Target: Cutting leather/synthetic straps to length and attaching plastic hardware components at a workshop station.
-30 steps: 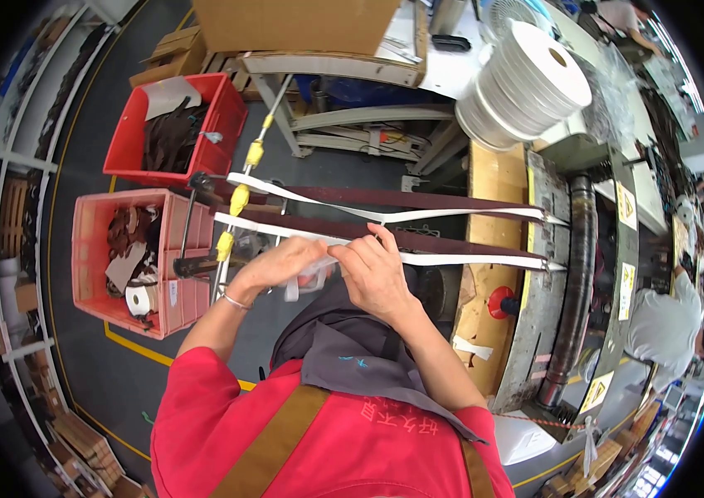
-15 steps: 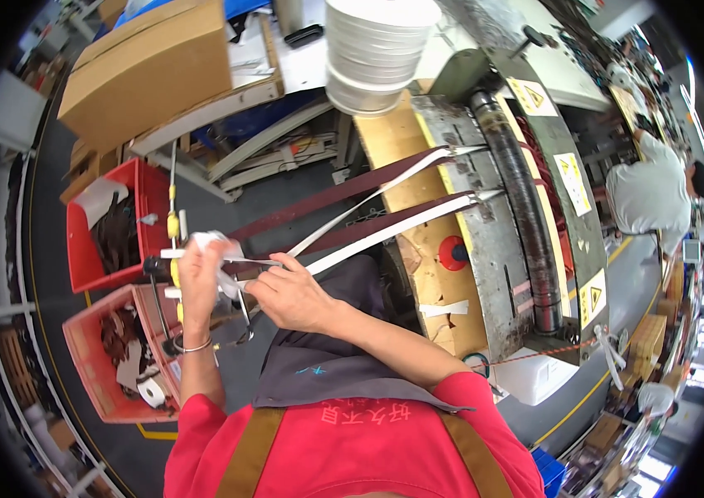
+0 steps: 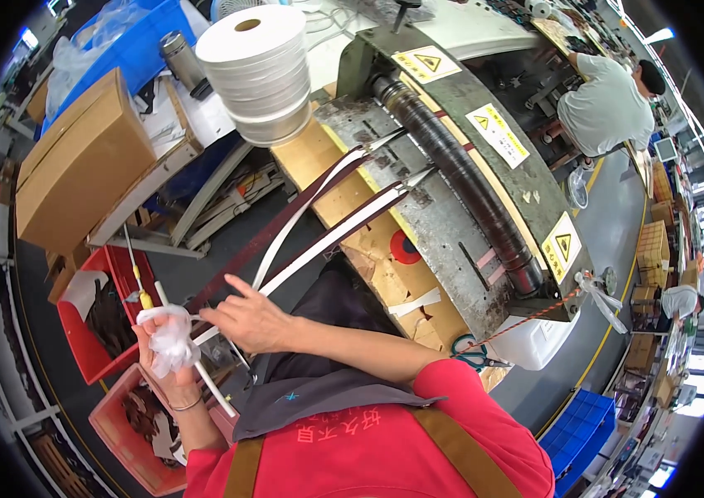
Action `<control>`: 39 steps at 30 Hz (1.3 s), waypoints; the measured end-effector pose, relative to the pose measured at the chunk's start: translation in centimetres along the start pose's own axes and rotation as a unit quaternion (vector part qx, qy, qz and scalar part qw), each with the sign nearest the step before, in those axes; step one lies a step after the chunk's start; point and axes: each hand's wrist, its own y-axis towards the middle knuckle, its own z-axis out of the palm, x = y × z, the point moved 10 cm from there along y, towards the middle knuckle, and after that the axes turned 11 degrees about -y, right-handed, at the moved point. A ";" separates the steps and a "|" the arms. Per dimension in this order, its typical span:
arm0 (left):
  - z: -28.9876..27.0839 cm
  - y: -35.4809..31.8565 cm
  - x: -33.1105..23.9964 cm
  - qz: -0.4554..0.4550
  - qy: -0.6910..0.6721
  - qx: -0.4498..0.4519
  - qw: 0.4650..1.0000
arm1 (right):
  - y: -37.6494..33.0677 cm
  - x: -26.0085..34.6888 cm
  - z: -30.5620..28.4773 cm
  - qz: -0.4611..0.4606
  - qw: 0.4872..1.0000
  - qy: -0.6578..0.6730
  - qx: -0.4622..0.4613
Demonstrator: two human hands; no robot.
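Note:
My left hand (image 3: 171, 380) is closed around a crumpled white wad (image 3: 166, 339) of thin film-like strip, beside a white rod (image 3: 216, 386). Close by on the right, my right hand (image 3: 254, 322) has its index finger stretched out and its fingers apart, over the near ends of the strips. Whether its lower fingertips touch a strip is hard to see. Two maroon strips (image 3: 236, 264) and white strips (image 3: 339, 235) run from there up to the machine's metal plate (image 3: 443, 224). Their far ends enter through pointed metal guides (image 3: 418, 177) before a dark roller (image 3: 464, 178).
A large white spool (image 3: 254, 83) stands behind the strips. Scissors (image 3: 470, 355) lie at the machine's near corner, above a white jug (image 3: 534, 340). Red bins (image 3: 90, 311) of scraps stand at left, below a cardboard box (image 3: 82, 166). A seated person (image 3: 609, 104) works at far right.
My view has turned, shifting the machine leftward in the picture. The white wad in my left hand shows bigger and clearer. My right index finger has lifted away from its earlier pinch.

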 end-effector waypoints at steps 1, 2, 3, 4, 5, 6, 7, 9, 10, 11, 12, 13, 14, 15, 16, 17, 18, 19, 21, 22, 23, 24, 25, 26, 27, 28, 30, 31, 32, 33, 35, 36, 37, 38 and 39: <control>1.2 0.2 -0.7 0.074 0.183 -0.034 0.980 | -0.1 0.3 0.4 -0.001 1.000 -0.003 0.009; 1.8 0.2 -0.9 0.091 0.309 -0.049 0.945 | -0.2 0.7 0.7 -0.006 1.000 -0.005 0.016; 2.3 0.3 -1.1 0.109 0.430 -0.063 0.894 | -0.3 0.9 0.6 -0.003 1.000 0.005 0.011; 2.4 0.4 -0.9 0.113 0.544 -0.064 0.829 | -0.2 0.9 0.6 -0.003 1.000 0.012 0.007; 3.3 0.7 -0.4 0.090 0.713 -0.008 0.695 | -0.1 1.0 0.4 -0.002 1.000 0.022 0.004; 2.3 1.1 0.8 0.016 0.772 0.023 0.635 | 0.0 0.8 0.1 -0.001 1.000 0.019 0.002; 1.1 1.2 2.1 -0.059 0.821 0.054 0.565 | 0.1 0.6 -0.2 -0.002 1.000 0.017 0.001; 0.6 1.2 2.7 -0.070 0.780 0.093 0.615 | 0.4 0.5 -0.3 -0.007 1.000 0.017 -0.004; -2.2 0.8 2.8 -0.169 0.672 0.052 0.719 | 0.3 0.4 -0.4 -0.008 1.000 0.017 -0.023; -4.2 -0.1 3.3 -0.264 0.540 0.010 0.799 | 0.2 0.2 -0.6 -0.009 0.999 0.016 -0.042; -4.4 -0.6 3.6 -0.291 0.461 0.025 0.838 | 0.1 -0.2 0.4 -0.005 1.000 -0.001 0.025; -4.8 -0.8 3.6 -0.289 0.462 0.026 0.838 | 0.1 -0.1 0.0 -0.007 1.000 -0.002 0.025; -4.6 -1.1 3.7 -0.277 0.401 0.032 0.873 | 0.3 -0.1 -1.7 0.011 1.000 -0.009 -0.023; -4.2 -1.4 3.7 -0.263 0.337 0.037 0.903 | 0.1 -0.2 -3.2 0.029 0.997 -0.016 -0.071; -4.4 -1.4 3.3 -0.237 0.307 0.002 0.922 | -0.3 -0.4 -2.9 0.039 0.999 -0.007 -0.032; -4.7 -1.6 3.1 -0.236 0.306 0.003 0.922 | -0.7 -0.2 -3.5 0.039 0.999 -0.008 -0.031; -6.1 -1.4 1.9 -0.190 0.229 -0.064 0.953 | -1.1 -0.4 -4.3 0.058 0.998 0.000 -0.035; -7.6 -1.5 0.7 -0.141 0.148 -0.131 0.970 | -1.6 -0.6 -5.0 0.076 0.996 0.008 -0.039; -7.6 -1.5 0.6 -0.129 0.084 -0.124 0.980 | -3.0 -0.8 -5.3 0.077 0.997 0.020 -0.020; -8.2 -1.9 0.5 -0.106 0.027 -0.176 0.978 | -3.9 -1.1 -5.2 0.095 0.995 0.029 -0.013; -9.0 -2.4 0.4 -0.084 -0.030 -0.227 0.970 | -5.0 -1.4 -5.2 0.114 0.993 0.036 -0.008; -9.2 -2.3 0.5 -0.100 -0.070 -0.192 0.974 | -5.8 -1.3 -5.5 0.111 0.993 0.034 -0.008; -9.7 -2.5 0.3 -0.099 -0.071 -0.189 0.974 | -6.7 -1.6 -5.3 0.130 0.990 0.045 0.009; -9.9 -2.6 0.4 -0.092 -0.090 -0.206 0.970 | -7.6 -1.9 -5.1 0.147 0.987 0.056 0.026; -10.1 -2.6 0.5 -0.085 -0.108 -0.224 0.965 | -8.2 -1.8 -5.4 0.144 0.988 0.054 0.025; -10.5 -2.5 0.5 -0.090 -0.111 -0.202 0.969 | -8.9 -2.1 -5.4 0.157 0.985 0.059 0.036; -9.9 -2.3 0.5 -0.075 -0.110 -0.210 0.968 | -9.6 -2.0 -5.4 0.169 0.984 0.044 0.044; -9.6 -2.2 0.3 -0.061 -0.104 -0.222 0.968 | -9.7 -1.9 -5.4 0.167 0.984 0.040 0.046; -9.1 -2.5 0.4 -0.045 -0.141 -0.266 0.953 | -10.1 -1.9 -5.6 0.174 0.983 0.033 0.045; -9.0 -2.5 0.4 -0.046 -0.141 -0.265 0.953 | -10.5 -2.0 -5.8 0.182 0.982 0.027 0.044; -7.1 -1.5 0.5 -0.089 -0.168 -0.160 0.969 | -11.0 -2.0 -5.9 0.188 0.981 0.030 0.047; -7.7 -1.6 0.0 -0.078 -0.164 -0.181 0.967 | -11.3 -2.1 -5.9 0.193 0.979 0.034 0.052; -7.7 -1.7 -0.2 -0.079 -0.165 -0.180 0.966 | -11.4 -2.1 -6.0 0.193 0.979 0.033 0.052; -6.9 -1.6 -0.4 -0.078 -0.163 -0.149 0.972 | -11.6 -2.2 -6.0 0.201 0.978 0.033 0.052; -6.1 -1.4 -0.7 -0.076 -0.162 -0.117 0.977 | -11.8 -2.4 -6.0 0.208 0.976 0.033 0.053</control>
